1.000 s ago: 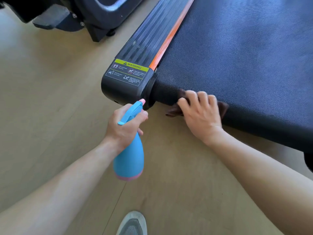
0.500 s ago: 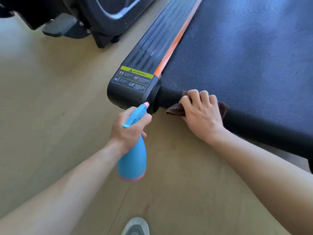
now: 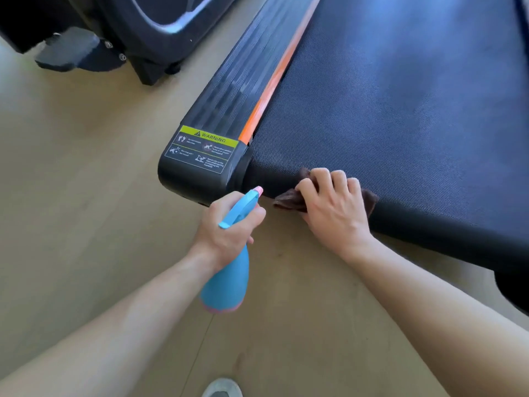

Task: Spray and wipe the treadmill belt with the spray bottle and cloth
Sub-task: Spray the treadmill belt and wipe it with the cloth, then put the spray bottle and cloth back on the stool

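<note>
Cloth (image 3: pixel 289 199) pressed on belt (image 3: pixel 400 110) edge by right hand (image 3: pixel 335 207) | left hand (image 3: pixel 226 233) grips spray bottle (image 3: pixel 229 282) | shoe (image 3: pixel 221 388) below

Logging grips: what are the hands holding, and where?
Left hand: blue plastic spray bottle, by its neck. Right hand: brown cloth, pressed under fingers.

You are holding a sky-blue spray bottle (image 3: pixel 229 279) with a pink nozzle tip and pink base band, and pressing a dark brown cloth (image 3: pixel 289 199) against a charcoal, finely woven treadmill belt (image 3: pixel 400 110). An orange stripe (image 3: pixel 272 87) is running beside the black ribbed side rail (image 3: pixel 237 81), whose yellow-green and black warning label (image 3: pixel 204 149) is showing white pictograms. The floor (image 3: pixel 71 167) is showing pale beige wood grain. A grey shoe toe (image 3: pixel 221 388) is showing at the bottom edge.
</note>
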A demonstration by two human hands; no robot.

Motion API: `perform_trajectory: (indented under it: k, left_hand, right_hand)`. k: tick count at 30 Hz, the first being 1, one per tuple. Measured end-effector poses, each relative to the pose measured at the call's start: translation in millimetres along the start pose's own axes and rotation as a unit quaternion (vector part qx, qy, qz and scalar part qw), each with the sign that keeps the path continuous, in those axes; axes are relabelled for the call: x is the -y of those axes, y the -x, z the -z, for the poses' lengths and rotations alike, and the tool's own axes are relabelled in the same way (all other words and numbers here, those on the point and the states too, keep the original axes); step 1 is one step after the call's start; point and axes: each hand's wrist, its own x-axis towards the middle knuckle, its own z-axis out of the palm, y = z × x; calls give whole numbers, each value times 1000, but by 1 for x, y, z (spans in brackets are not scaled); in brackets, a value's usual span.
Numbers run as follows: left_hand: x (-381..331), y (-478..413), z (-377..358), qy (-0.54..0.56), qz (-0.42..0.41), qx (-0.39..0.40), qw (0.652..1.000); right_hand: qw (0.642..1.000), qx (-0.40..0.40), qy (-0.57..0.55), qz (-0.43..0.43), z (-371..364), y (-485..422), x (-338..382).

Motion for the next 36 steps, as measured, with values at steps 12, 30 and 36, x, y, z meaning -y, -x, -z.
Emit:
perform_trajectory:
  k: [12,30,36]
  left_hand:
    - [-149,85,-20,-67,7,110,992]
    - [-434,254,-43,-160,-48,318,933]
    - [-510,311,-64,-180,-100,415,886]
  right_hand:
    - [924,256,-101,-266,169,42,-83]
    - [791,332,-130,-497,517,111,-218]
    - [706,265,-128,-644,619,151,-247]
